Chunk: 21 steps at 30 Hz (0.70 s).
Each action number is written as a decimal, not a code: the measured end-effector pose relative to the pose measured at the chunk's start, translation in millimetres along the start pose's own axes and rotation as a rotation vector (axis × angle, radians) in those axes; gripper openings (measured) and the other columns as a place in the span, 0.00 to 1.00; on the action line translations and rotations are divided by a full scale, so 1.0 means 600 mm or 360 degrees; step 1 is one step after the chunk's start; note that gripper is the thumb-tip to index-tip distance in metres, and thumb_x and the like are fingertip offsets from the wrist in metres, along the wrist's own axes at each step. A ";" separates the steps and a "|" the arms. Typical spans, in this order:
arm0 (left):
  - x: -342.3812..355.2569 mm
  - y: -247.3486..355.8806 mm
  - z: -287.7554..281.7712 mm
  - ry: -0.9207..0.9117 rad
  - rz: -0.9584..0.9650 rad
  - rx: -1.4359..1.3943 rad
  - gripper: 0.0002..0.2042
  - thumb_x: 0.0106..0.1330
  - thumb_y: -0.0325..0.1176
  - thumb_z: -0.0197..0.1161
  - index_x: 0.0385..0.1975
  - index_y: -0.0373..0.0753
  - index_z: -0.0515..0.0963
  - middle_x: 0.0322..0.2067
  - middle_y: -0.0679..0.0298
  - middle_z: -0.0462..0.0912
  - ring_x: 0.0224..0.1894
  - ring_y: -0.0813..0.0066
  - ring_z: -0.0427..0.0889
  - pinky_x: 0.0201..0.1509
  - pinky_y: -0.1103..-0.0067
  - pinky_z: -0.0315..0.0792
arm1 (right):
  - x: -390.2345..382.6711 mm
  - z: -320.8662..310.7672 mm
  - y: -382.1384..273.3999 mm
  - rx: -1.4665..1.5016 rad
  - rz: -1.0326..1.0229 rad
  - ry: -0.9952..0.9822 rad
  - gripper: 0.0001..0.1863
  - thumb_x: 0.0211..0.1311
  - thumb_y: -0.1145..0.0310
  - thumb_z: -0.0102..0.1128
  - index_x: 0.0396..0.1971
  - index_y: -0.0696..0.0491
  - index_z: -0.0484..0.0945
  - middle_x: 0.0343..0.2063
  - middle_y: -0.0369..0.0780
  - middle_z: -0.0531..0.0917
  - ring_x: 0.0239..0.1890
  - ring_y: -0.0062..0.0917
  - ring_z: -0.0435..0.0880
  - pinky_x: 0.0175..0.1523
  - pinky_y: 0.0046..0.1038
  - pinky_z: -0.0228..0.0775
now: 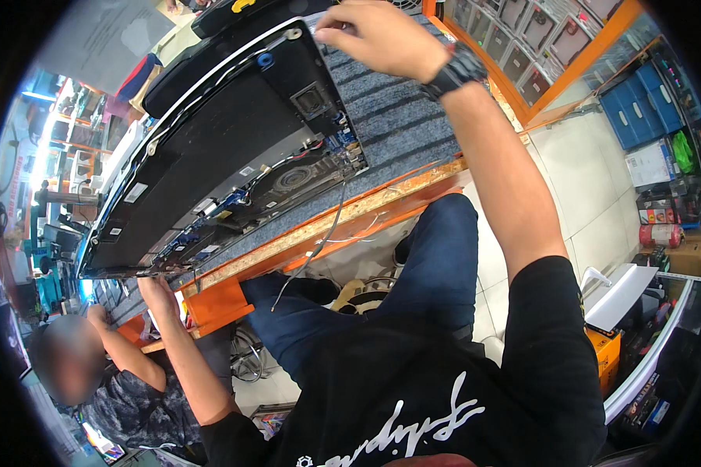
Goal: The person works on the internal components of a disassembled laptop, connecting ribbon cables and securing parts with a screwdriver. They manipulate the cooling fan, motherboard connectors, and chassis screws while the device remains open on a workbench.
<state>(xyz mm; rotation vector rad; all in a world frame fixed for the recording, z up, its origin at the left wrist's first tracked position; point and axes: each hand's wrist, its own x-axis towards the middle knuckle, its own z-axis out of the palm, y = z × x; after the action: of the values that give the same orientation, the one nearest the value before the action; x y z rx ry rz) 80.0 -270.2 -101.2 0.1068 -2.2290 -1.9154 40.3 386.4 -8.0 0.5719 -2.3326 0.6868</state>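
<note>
A large flat black device, like an opened all-in-one computer, lies at a slant over the bench, its inside facing up. Blue circuit boards, cables and a round speaker-like part show along its near edge. At its far right corner is my right hand, wearing a black wristwatch. Its fingers are bent and drawn together by the rim; what they pinch, if anything, is hidden. My left hand is at the device's near left edge, its fingers hidden beneath. A loose grey cable hangs from the near right corner toward my legs.
Striped grey matting covers the bench, which has an orange edge. Another person sits at the left, one arm on the bench. A glass case with boxed goods stands far right, with blue drawers and shelves beyond.
</note>
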 end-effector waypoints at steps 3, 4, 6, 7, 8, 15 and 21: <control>-0.005 0.027 0.055 -0.0006 -0.0033 -0.0115 0.18 0.80 0.36 0.56 0.65 0.36 0.74 0.59 0.58 0.82 0.60 0.68 0.83 0.66 0.70 0.76 | 0.024 0.035 -0.003 -0.0023 -0.0067 -0.0028 0.12 0.72 0.65 0.61 0.47 0.55 0.85 0.40 0.45 0.86 0.42 0.43 0.87 0.50 0.41 0.79; -0.004 0.023 0.063 -0.0020 -0.0041 -0.0155 0.18 0.80 0.36 0.56 0.65 0.36 0.74 0.59 0.58 0.82 0.60 0.67 0.83 0.66 0.70 0.76 | 0.014 0.038 -0.013 -0.0022 -0.0002 -0.0083 0.11 0.70 0.66 0.61 0.46 0.55 0.84 0.40 0.45 0.86 0.43 0.43 0.87 0.49 0.41 0.79; -0.017 0.032 0.051 -0.0018 -0.0046 -0.0203 0.18 0.80 0.36 0.56 0.64 0.36 0.73 0.59 0.58 0.82 0.60 0.67 0.83 0.67 0.70 0.76 | 0.008 0.050 -0.006 0.0070 0.0013 0.0065 0.11 0.72 0.64 0.62 0.46 0.54 0.85 0.39 0.45 0.86 0.41 0.40 0.87 0.48 0.38 0.80; -0.015 0.028 0.035 -0.0023 -0.0067 -0.0229 0.19 0.80 0.36 0.56 0.65 0.35 0.73 0.59 0.58 0.82 0.61 0.66 0.83 0.66 0.70 0.76 | 0.007 0.046 0.004 0.0140 0.0016 0.0127 0.11 0.72 0.64 0.62 0.46 0.54 0.86 0.39 0.44 0.85 0.41 0.38 0.87 0.48 0.38 0.80; -0.018 0.027 0.027 -0.0025 -0.0063 -0.0219 0.19 0.79 0.36 0.56 0.65 0.36 0.73 0.59 0.58 0.82 0.61 0.66 0.83 0.67 0.69 0.76 | 0.005 0.042 0.008 0.0208 0.0023 0.0184 0.11 0.73 0.63 0.63 0.46 0.54 0.86 0.39 0.44 0.85 0.41 0.37 0.87 0.48 0.37 0.80; -0.028 0.038 0.038 0.0020 -0.0086 -0.0183 0.23 0.78 0.40 0.58 0.68 0.36 0.72 0.62 0.56 0.81 0.64 0.63 0.80 0.70 0.65 0.73 | 0.000 0.021 0.027 0.0294 0.0072 0.0124 0.11 0.70 0.64 0.62 0.40 0.57 0.85 0.36 0.51 0.87 0.42 0.50 0.86 0.50 0.46 0.78; -0.017 0.037 0.032 -0.0038 -0.0069 -0.0137 0.23 0.79 0.42 0.59 0.68 0.36 0.72 0.62 0.56 0.81 0.65 0.63 0.80 0.70 0.65 0.73 | -0.003 0.016 0.019 0.0287 0.0117 0.0029 0.10 0.70 0.64 0.62 0.39 0.56 0.85 0.35 0.51 0.88 0.42 0.50 0.87 0.49 0.46 0.78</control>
<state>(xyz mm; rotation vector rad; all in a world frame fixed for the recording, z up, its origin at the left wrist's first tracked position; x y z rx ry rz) 87.7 -245.9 -82.9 0.1204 -2.1726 -2.0425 31.2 389.9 -19.3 0.5583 -2.2987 0.9400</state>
